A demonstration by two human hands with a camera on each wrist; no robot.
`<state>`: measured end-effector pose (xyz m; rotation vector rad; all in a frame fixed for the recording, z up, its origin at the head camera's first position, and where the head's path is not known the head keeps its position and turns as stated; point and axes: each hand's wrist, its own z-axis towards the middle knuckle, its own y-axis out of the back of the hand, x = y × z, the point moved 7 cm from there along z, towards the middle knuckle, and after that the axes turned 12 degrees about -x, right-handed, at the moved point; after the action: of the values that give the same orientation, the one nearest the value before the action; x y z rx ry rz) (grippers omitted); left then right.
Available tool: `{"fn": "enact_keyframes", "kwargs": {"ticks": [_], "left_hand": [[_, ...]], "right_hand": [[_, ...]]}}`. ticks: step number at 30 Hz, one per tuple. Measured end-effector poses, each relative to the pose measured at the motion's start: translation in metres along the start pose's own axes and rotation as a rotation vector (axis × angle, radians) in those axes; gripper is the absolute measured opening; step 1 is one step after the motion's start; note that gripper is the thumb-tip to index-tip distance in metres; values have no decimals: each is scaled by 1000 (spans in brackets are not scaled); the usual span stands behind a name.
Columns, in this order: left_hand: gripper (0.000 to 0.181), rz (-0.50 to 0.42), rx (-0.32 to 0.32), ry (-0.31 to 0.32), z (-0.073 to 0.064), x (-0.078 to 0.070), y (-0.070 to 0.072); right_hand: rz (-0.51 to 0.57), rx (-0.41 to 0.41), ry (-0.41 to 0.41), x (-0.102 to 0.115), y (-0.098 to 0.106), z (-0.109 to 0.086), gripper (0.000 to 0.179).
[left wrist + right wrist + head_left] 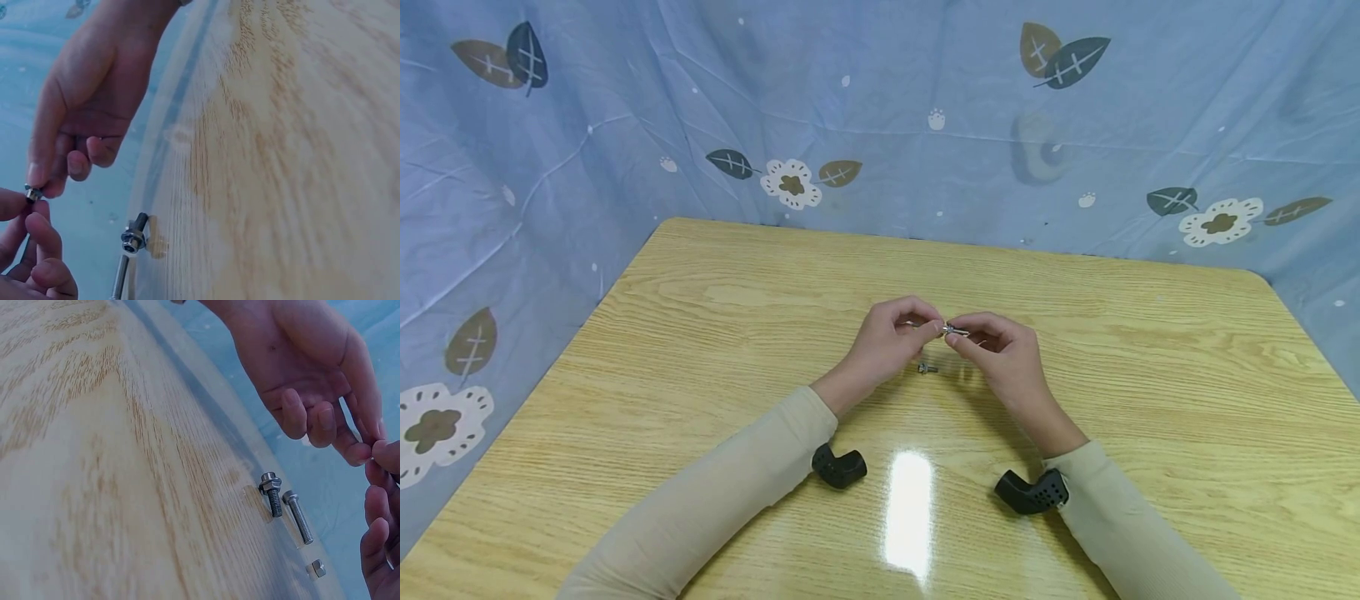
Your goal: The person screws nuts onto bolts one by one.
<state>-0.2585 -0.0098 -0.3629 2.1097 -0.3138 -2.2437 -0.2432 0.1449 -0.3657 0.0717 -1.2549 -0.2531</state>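
The near edge of the surface (1150, 375) is cut off in the head view. The small metal piece (956, 331) is partly hidden by the left grip (895, 340) and right grip (1006, 354). In the left wrist view, the long screw (120, 278) is cropped.

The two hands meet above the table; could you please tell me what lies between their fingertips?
A small metal fastener, pinched between the left hand and the right hand, as the head view shows.

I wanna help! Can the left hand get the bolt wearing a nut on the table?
Probably yes: the bolt lies uncovered near the left hand, which might need to release the small metal part it pinches.
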Motion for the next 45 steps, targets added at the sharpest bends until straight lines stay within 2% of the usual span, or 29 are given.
{"fn": "enact_keyframes", "kwargs": {"ticks": [14, 18, 24, 30, 40, 45], "left_hand": [[10, 11, 22, -84, 0, -6, 2], [9, -1, 24, -49, 1, -5, 1], [10, 29, 2, 13, 3, -1, 1], [7, 46, -2, -5, 2, -4, 3], [9, 18, 12, -56, 2, -7, 4], [8, 7, 14, -20, 3, -7, 3]], "right_hand": [[10, 12, -12, 1, -1, 1, 22], [8, 9, -12, 2, 0, 1, 22], [0, 6, -10, 2, 0, 2, 22], [3, 4, -9, 3, 0, 3, 22], [14, 27, -15, 4, -1, 2, 24], [12, 13, -21, 6, 0, 3, 23]]}}
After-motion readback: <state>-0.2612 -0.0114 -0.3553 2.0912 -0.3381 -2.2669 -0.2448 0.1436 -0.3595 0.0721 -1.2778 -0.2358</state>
